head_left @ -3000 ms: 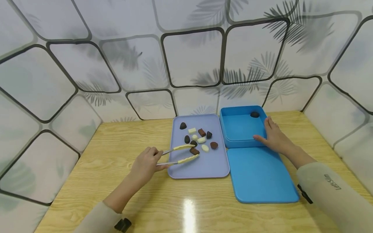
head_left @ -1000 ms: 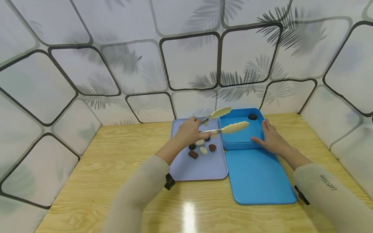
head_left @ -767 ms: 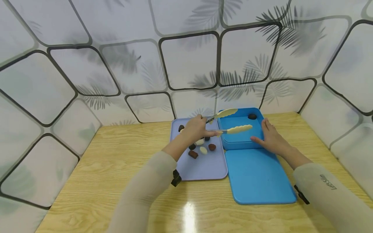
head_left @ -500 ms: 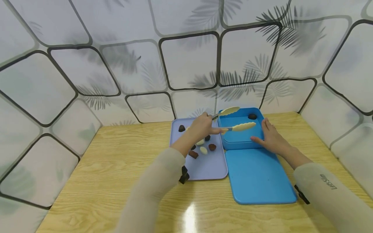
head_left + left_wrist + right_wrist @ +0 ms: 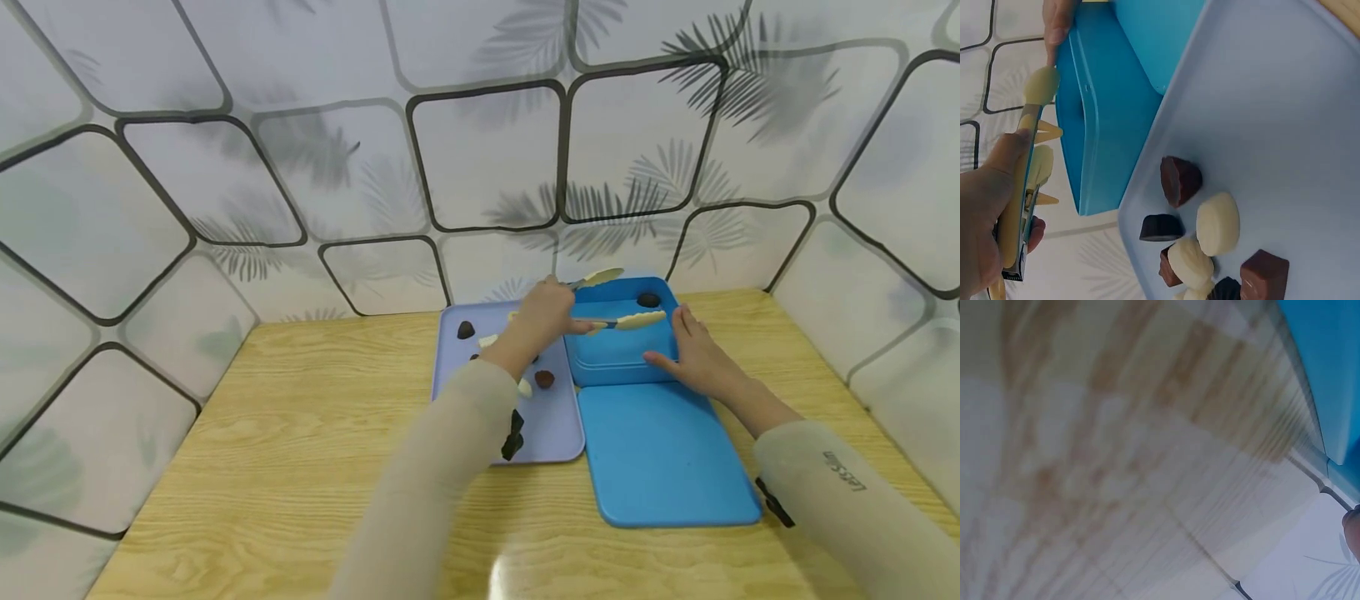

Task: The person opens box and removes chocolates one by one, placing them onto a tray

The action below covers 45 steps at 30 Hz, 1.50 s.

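My left hand [image 5: 546, 312] grips metal tongs with cream scalloped tips [image 5: 639, 320] over the open blue box [image 5: 609, 367]. Their arms stand spread apart, and I see nothing between them. One dark oval chocolate [image 5: 648, 299] lies in the box's far right corner. With straight fingers, my right hand [image 5: 701, 350] rests against the box's right side. Left of the box, a lilac tray [image 5: 557, 432] bears several chocolates, partly hidden by my left arm. The left wrist view shows cream ones [image 5: 1217, 224] and brown ones [image 5: 1264, 275] close together. Mostly blurred fabric fills the right wrist view.
A flat blue lid [image 5: 671, 458] lies directly in front of the box, beside the tray. Bare wooden table [image 5: 300, 417] stretches to the left and front. Patterned wall covering [image 5: 491, 158] rises behind and on both sides.
My left hand has carried the spread tongs from the tray rightward and up over the blue box, creeping further right in the last second. My right hand has stayed at the box's side.
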Each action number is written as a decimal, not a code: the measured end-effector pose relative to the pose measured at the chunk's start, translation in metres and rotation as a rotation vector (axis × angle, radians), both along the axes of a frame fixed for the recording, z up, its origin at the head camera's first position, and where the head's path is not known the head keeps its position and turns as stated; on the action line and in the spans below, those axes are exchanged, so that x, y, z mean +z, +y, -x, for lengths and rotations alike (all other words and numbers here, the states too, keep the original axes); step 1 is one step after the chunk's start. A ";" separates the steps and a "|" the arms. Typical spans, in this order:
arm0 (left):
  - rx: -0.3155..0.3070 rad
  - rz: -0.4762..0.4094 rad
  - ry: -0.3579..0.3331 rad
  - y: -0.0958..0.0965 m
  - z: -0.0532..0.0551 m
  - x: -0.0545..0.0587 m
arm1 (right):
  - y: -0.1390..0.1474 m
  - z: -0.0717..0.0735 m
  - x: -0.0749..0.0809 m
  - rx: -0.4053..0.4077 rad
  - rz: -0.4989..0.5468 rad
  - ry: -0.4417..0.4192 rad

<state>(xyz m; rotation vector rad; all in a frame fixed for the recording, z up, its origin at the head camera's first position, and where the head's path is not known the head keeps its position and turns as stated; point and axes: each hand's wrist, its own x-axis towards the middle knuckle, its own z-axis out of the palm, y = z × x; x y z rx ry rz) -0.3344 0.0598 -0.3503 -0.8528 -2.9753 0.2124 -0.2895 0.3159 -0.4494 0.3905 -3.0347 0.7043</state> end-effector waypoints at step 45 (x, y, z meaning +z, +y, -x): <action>0.124 0.053 -0.009 0.045 0.008 -0.039 | -0.009 0.005 0.000 0.025 0.008 0.025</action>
